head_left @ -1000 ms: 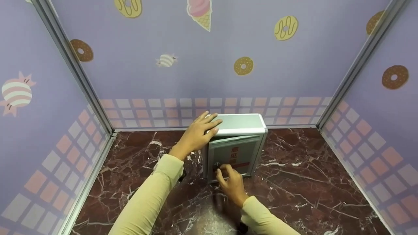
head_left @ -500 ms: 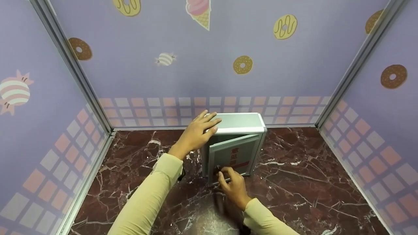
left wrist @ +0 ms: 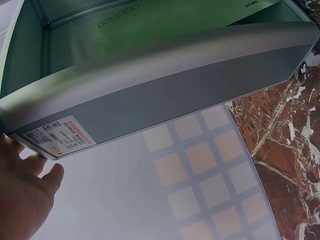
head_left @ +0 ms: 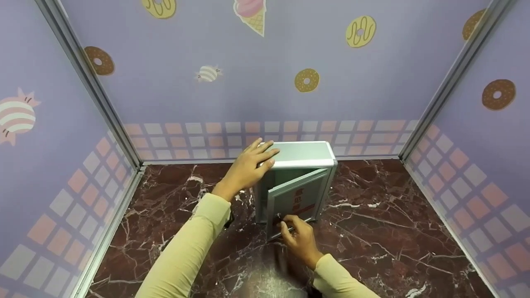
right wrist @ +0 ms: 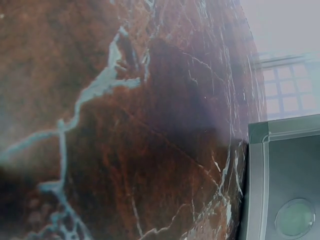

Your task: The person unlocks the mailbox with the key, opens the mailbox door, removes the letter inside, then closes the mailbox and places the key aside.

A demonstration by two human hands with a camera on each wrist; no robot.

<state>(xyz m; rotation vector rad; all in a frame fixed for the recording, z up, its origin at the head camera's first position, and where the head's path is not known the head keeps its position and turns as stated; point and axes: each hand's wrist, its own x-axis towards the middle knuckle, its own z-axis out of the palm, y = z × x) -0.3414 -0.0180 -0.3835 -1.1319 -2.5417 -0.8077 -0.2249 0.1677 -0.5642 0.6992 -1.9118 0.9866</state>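
Note:
A silver metal box [head_left: 304, 154] with aluminium edging stands upright on the marbled surface. Its hinged door [head_left: 296, 200], bearing red lettering, is swung partly out on the left side. My left hand [head_left: 248, 167] rests on the box's top left edge with fingers spread. In the left wrist view, that hand [left wrist: 25, 192] touches a corner beside a barcode sticker [left wrist: 55, 137], and the box's inside shows. My right hand [head_left: 300, 240] pinches a small dark piece on the door near its free edge; the fingertips partly hide it. The right wrist view leaves this hand out.
Dark red marbled surface [head_left: 393, 223] surrounds the box. Behind it stands a purple wall [head_left: 265, 99] with printed sweets and tiles. Side walls with metal posts [head_left: 91, 82] close in on the left and right.
My right hand has drawn the door's free edge outward, toward me, and the gap into the box has widened. The left hand has stayed on top of the box.

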